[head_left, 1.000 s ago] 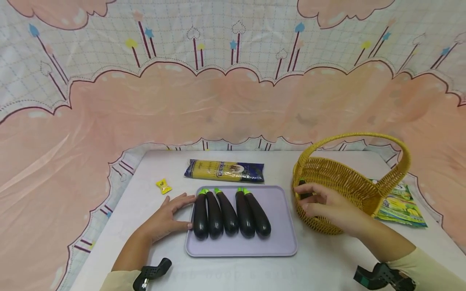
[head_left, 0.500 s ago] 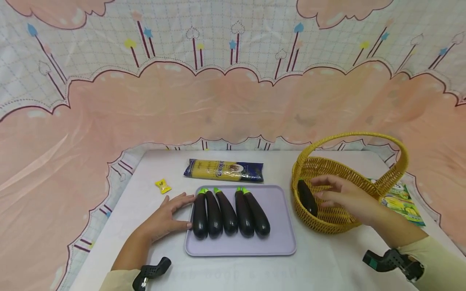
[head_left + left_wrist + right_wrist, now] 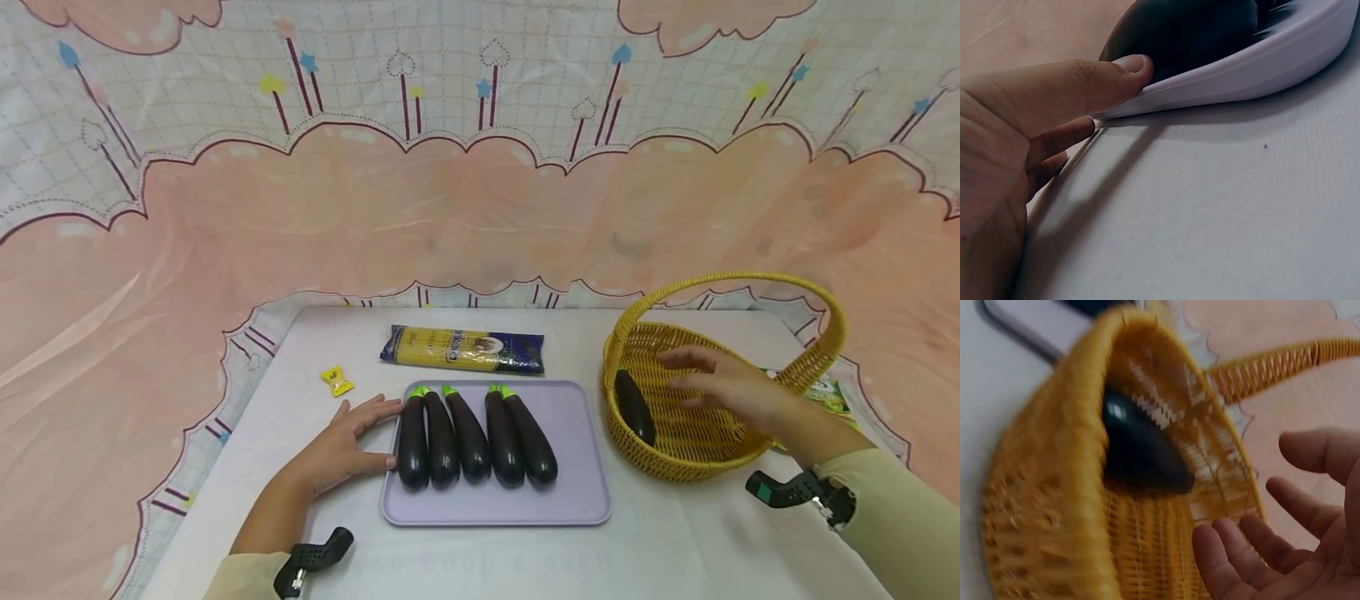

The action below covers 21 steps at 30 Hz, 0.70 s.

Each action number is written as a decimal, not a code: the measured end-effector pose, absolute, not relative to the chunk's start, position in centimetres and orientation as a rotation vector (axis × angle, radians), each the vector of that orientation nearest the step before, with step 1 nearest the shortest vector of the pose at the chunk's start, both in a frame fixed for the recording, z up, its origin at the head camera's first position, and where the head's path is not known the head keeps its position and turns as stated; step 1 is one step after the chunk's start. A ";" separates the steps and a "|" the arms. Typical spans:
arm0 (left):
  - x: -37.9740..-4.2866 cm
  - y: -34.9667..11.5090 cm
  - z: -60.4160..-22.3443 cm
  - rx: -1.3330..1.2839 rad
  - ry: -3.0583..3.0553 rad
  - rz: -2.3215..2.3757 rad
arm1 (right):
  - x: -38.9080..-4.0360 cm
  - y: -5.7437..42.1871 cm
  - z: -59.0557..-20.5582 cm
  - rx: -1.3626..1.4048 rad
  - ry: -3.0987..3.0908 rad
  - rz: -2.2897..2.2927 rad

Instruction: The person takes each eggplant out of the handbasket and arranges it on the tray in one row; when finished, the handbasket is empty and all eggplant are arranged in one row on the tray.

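Observation:
Several dark eggplants (image 3: 468,437) with green stem ends lie side by side on a lilac tray (image 3: 585,492). At the tray's left edge rests my left hand (image 3: 341,450), fingers spread and thumb touching the rim; the left wrist view shows the thumb (image 3: 1104,81) against the rim beside an eggplant. One more eggplant (image 3: 634,408) leans inside the left end of a yellow wicker basket (image 3: 697,433), and it shows in the right wrist view as a dark glossy shape. Over the basket hovers my right hand (image 3: 727,387), fingers relaxed and apart, holding nothing.
Behind the tray lies a blue and yellow pasta packet (image 3: 465,350). A small yellow wrapped candy (image 3: 337,382) is at the left. A green packet (image 3: 828,396) sits partly hidden behind the basket, whose tall handle (image 3: 750,277) arches above it.
My right hand let go of the eggplant inside the basket and drew back to the right, leaving it there. The left hand has stayed at the tray's edge.

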<state>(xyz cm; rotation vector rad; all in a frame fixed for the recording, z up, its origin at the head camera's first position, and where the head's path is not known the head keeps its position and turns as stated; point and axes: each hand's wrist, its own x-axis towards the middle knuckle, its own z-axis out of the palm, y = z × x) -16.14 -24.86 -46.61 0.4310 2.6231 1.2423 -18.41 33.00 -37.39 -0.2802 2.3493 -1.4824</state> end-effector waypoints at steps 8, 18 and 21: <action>-16.0 -24.7 -46.5 0.417 2.612 1.254 | -20.0 34.0 -38.0 -0.282 2.343 -1.434; -16.0 -24.9 -46.5 0.426 2.620 1.252 | -21.8 34.4 -39.2 -0.310 2.279 -1.383; -16.0 -24.9 -46.6 0.436 2.620 1.253 | -22.2 34.5 -39.5 -0.337 2.251 -1.377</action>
